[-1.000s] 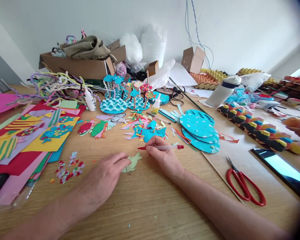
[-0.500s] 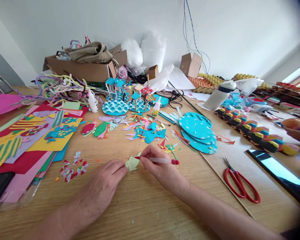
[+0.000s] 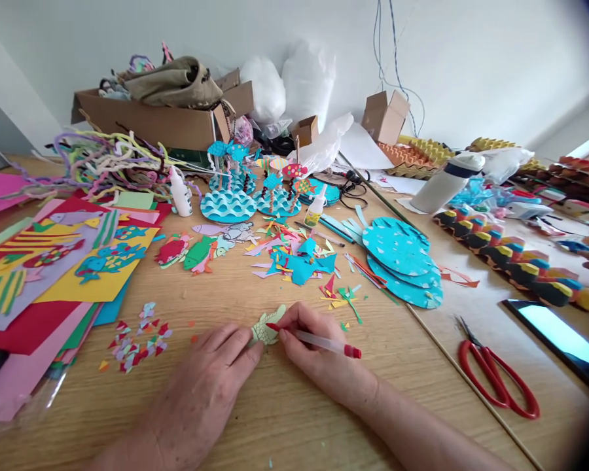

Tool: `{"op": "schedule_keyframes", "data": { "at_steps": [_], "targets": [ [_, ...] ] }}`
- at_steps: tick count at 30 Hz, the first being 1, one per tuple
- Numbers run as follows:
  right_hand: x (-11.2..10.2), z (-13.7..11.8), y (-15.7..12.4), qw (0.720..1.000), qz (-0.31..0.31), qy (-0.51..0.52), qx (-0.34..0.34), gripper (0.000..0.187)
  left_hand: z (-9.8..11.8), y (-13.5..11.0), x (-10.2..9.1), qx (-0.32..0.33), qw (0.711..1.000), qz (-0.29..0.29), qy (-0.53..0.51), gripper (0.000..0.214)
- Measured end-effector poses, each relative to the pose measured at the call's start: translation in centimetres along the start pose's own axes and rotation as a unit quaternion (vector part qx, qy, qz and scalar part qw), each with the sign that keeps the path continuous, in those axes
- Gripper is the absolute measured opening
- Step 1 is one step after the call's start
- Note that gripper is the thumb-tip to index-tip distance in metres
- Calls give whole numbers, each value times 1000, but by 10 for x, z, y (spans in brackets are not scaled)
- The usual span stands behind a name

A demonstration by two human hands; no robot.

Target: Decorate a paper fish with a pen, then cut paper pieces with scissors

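A wooden table (image 3: 285, 412) spreads beneath everything, with a large cardboard box (image 3: 142, 121) at its far side and a fan of coloured paper sheets (image 3: 49, 324) along its left. To the right lies a stack of turquoise discs (image 3: 397, 245), overlapping one another. Between these, low and near the middle, the person's two hands work close together. The left hand (image 3: 216, 366) lies palm down, its fingers close together. The right hand (image 3: 319, 347) is curled narrow, thumb and fingertips meeting. Red-handled scissors (image 3: 488, 376) rest well apart from it, at the right. The right hand's closed grip holds a red pen (image 3: 319, 339) near its tip, the capped-looking end slanting back across the hand. Smallest of the worked things, a pale green paper fish (image 3: 265, 330) lies on the tabletop between the hands. The pen's tip is at its surface; the left fingertips touch its near-left end, though whether they pinch it or merely press it down cannot be told. Tiny paper clippings (image 3: 137, 343) lie scattered left of the left hand.
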State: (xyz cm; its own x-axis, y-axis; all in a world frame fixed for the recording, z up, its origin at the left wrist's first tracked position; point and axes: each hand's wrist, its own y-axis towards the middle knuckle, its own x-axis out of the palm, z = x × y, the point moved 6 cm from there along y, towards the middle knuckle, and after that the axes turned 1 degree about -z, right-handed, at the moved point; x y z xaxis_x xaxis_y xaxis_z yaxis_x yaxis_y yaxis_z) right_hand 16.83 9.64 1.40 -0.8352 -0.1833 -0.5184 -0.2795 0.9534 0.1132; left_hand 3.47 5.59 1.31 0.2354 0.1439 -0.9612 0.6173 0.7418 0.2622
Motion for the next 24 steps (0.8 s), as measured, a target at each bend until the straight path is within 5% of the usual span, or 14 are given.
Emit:
{"op": "schedule_keyframes", "data": {
  "at_steps": [24],
  "targets": [
    [-1, -6, 2, 999, 9, -47, -17, 10, 1, -6, 8, -9, 1000, -24, 7, 55]
  ]
}}
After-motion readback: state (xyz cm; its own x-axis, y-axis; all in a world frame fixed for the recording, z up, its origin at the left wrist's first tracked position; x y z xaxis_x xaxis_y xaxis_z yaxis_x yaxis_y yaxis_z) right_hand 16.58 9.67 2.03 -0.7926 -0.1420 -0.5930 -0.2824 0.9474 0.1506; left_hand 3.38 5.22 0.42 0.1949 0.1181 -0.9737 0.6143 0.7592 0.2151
